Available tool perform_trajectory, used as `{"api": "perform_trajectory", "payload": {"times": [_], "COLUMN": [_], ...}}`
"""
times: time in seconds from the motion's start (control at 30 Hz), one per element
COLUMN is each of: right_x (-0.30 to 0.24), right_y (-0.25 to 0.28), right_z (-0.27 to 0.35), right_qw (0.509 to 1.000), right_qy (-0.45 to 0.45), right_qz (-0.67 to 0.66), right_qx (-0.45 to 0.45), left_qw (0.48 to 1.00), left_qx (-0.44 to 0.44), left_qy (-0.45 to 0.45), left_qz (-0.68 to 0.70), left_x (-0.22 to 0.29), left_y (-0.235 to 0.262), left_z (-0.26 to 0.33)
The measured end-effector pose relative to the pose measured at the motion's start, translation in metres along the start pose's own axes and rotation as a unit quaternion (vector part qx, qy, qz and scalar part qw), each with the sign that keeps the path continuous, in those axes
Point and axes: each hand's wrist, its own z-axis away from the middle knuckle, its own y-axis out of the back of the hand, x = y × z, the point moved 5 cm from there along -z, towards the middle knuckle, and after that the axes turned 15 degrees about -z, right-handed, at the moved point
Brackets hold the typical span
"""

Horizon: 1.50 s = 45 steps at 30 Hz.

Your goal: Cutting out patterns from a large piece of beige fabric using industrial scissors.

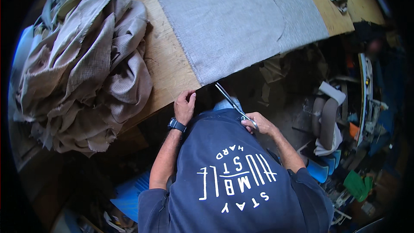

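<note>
Fabric heap [82, 64], beige and crumpled, fills upper left of frame and spills over the left rim of the wooden bench [166, 67]. Bare wood strip between heap and the grey cloth sheet [235, 19]; that strip is the only open bench room on this side. Left hand [184, 107], watch on wrist, fingers curled and resting at the bench's near edge, just below the sheet's lower left corner. Grey sheet: ribbed weave, flat, frayed along its left side, a curved cut line visible in upper centre; its lower edge overhangs the bench edge slightly, centre frame. Right hand [255, 123] closed around the handles of scissors [230, 100], blades parted, tips pointing up-left toward the sheet's lower corner, close to it; contact cannot be told. Right of frame: dark, cluttered floor below the bench.
</note>
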Motion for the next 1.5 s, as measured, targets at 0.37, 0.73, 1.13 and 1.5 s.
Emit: {"api": "perform_trajectory", "payload": {"times": [0.37, 0.73, 1.13, 1.5], "right_x": [0.018, 0.024, 0.010, -0.012], "right_y": [-0.053, -0.052, -0.064, -0.073], "right_z": [-0.024, -0.021, -0.043, -0.063], "right_qw": [0.997, 0.989, 0.990, 0.982], "right_qy": [0.059, 0.089, 0.106, 0.138], "right_qz": [-0.039, -0.094, -0.073, 0.084], "right_qx": [0.005, 0.069, 0.055, 0.093], "left_qw": [0.936, 0.927, 0.931, 0.947], "left_qx": [-0.225, -0.231, -0.239, -0.212], "left_qy": [0.166, 0.175, 0.158, 0.146], "left_qz": [0.216, 0.237, 0.228, 0.194], "left_x": [-0.002, -0.008, -0.005, 0.003], "left_y": [-0.030, -0.023, -0.031, -0.040], "left_z": [-0.039, -0.028, -0.033, -0.048]}}
